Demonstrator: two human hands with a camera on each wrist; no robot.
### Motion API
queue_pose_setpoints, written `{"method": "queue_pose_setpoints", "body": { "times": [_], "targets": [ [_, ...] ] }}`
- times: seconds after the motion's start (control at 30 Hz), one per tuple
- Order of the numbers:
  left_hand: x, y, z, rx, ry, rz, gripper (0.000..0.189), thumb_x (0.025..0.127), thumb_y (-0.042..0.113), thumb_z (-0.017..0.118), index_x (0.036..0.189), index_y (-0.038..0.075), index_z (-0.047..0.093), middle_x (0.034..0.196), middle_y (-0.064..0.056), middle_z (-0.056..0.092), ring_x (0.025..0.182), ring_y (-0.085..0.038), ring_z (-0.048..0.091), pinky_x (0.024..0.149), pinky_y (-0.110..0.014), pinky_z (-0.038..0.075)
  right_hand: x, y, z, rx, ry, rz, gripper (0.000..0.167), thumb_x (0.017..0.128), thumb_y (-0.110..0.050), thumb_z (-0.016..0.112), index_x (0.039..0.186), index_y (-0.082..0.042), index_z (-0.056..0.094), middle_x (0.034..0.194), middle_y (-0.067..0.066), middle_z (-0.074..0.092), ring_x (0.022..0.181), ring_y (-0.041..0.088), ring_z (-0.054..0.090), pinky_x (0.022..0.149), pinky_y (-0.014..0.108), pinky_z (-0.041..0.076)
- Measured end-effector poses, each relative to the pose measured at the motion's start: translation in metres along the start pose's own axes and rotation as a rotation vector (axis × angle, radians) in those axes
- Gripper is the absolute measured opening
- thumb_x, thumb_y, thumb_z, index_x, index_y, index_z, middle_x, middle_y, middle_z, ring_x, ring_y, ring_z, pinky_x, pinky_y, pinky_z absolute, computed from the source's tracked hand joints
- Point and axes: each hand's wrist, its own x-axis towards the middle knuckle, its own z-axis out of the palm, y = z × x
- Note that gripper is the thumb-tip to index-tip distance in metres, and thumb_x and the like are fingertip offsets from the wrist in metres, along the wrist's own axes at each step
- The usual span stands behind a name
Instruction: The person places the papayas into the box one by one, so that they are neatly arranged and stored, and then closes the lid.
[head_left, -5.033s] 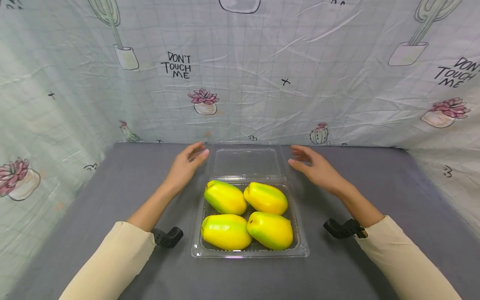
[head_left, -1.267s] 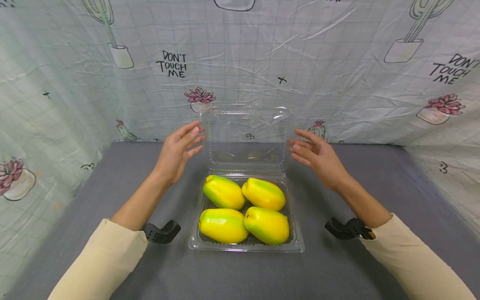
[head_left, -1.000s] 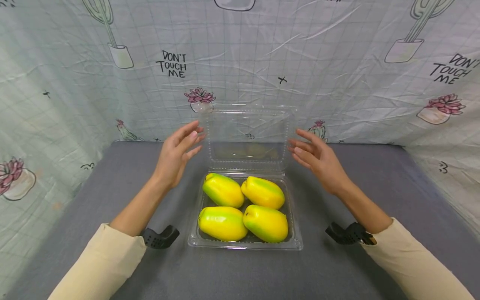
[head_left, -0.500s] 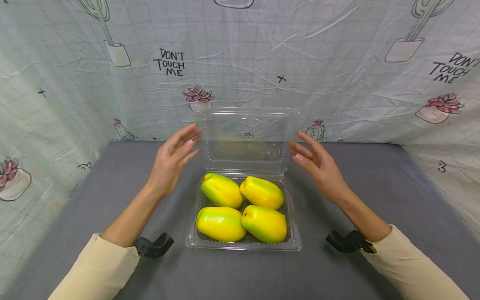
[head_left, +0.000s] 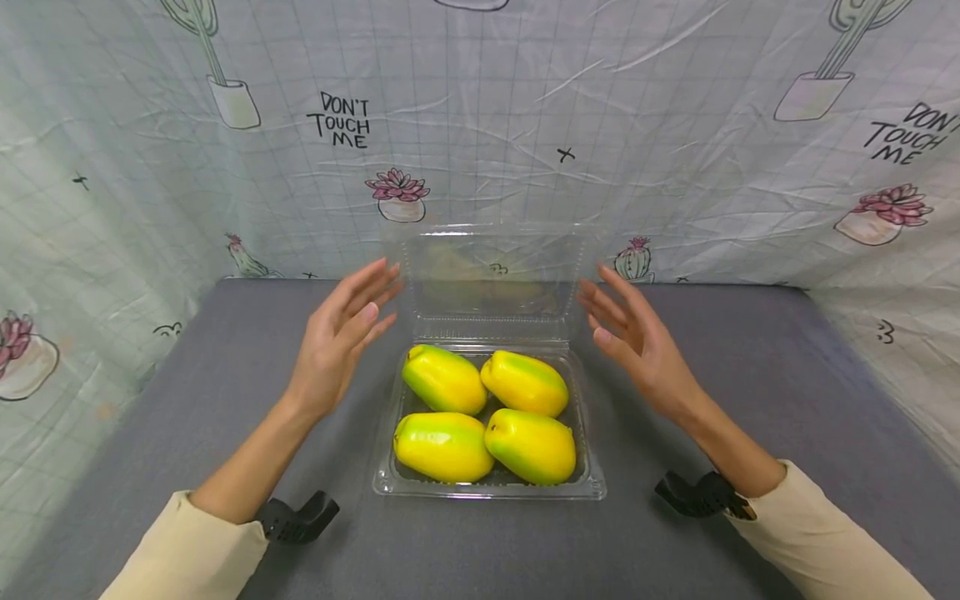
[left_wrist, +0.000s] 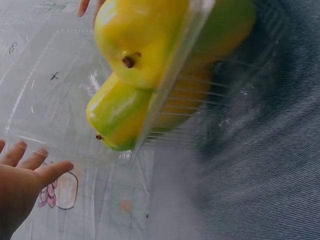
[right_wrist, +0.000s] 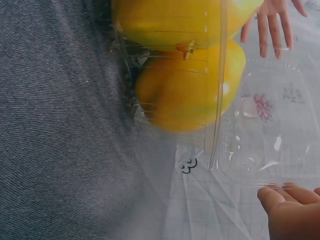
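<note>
A clear plastic clamshell box [head_left: 487,490] sits on the table, filled with several yellow-green papayas [head_left: 444,447]. Its hinged lid [head_left: 495,250] stands raised at the back, with faint fruit reflections on it. At the lid's left edge is my left hand [head_left: 333,342], fingers extended and fingertips right at the rim. My right hand [head_left: 648,350] mirrors it at the right edge, palm inward and fingers loosely spread. Neither hand curls round anything. The left wrist view shows the fingers [left_wrist: 55,172] beside the lid, and the right wrist view shows fingertips [right_wrist: 270,197] close by the lid edge.
A grey cloth-covered table [head_left: 480,550] lies under the box. Behind it hangs a pale printed curtain [head_left: 480,125] with cactus drawings, also running along both sides. Black wrist devices [head_left: 300,517] sit at both cuffs.
The lid lay flat behind the box at first and then rose upright between both hands. Over the last second it leans further toward me, both hands drawing slightly nearer with it.
</note>
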Motion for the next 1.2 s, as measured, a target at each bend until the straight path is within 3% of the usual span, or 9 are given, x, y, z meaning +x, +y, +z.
{"method": "queue_pose_setpoints", "body": {
  "times": [0.23,0.4,0.63,0.87,1.03,1.2],
  "targets": [
    [-0.009,0.000,0.003,0.020,-0.024,0.089,0.049,0.096,0.004,0.042,0.143,-0.006,0.033,0.145,-0.019,0.041,0.134,-0.040,0.034,0.105,-0.053,0.032,-0.006,-0.001,0.002,0.012,-0.044,-0.015,0.072,0.097,-0.002,0.050,0.154,-0.011,0.007,0.156,0.020,0.015,0.143,0.032,0.017,0.112,0.033,0.023],
    [-0.016,0.003,0.005,0.049,-0.054,0.122,0.048,0.096,0.004,0.043,0.142,-0.007,0.033,0.146,-0.024,0.037,0.135,-0.040,0.033,0.106,-0.046,0.034,-0.010,-0.001,0.001,0.006,-0.083,-0.037,0.073,0.098,-0.004,0.050,0.154,-0.010,0.004,0.157,0.020,0.010,0.143,0.033,0.013,0.112,0.033,0.020],
    [-0.030,0.004,0.005,0.081,-0.101,0.119,0.052,0.095,0.002,0.044,0.143,-0.008,0.026,0.151,-0.026,0.027,0.139,-0.037,0.026,0.110,-0.042,0.028,-0.021,-0.002,0.000,-0.013,-0.153,-0.069,0.069,0.098,-0.003,0.049,0.151,-0.005,0.004,0.157,0.023,0.005,0.144,0.034,0.009,0.113,0.032,0.017],
    [-0.049,0.006,0.007,0.141,-0.102,0.089,0.054,0.093,-0.002,0.042,0.144,-0.003,0.024,0.153,-0.020,0.025,0.142,-0.031,0.023,0.112,-0.040,0.023,-0.031,-0.008,0.000,-0.021,-0.195,-0.064,0.061,0.099,-0.005,0.047,0.145,0.003,0.008,0.157,0.022,0.003,0.144,0.033,0.007,0.114,0.031,0.015],
    [-0.062,0.012,0.011,0.233,-0.091,0.025,0.059,0.092,-0.004,0.045,0.147,0.005,0.023,0.155,-0.012,0.022,0.142,-0.031,0.021,0.112,-0.035,0.023,-0.039,-0.012,0.000,-0.024,-0.195,-0.054,0.058,0.099,-0.007,0.048,0.143,0.006,0.012,0.157,0.020,0.007,0.144,0.031,0.010,0.114,0.031,0.016],
    [-0.075,0.015,0.015,0.324,-0.111,0.021,0.065,0.091,-0.005,0.050,0.149,0.007,0.022,0.157,-0.012,0.017,0.142,-0.031,0.019,0.112,-0.026,0.021,-0.053,-0.016,-0.001,-0.082,-0.186,-0.040,0.055,0.099,-0.005,0.047,0.143,0.008,0.017,0.158,0.015,0.015,0.144,0.024,0.016,0.113,0.027,0.018]
  ]
}}
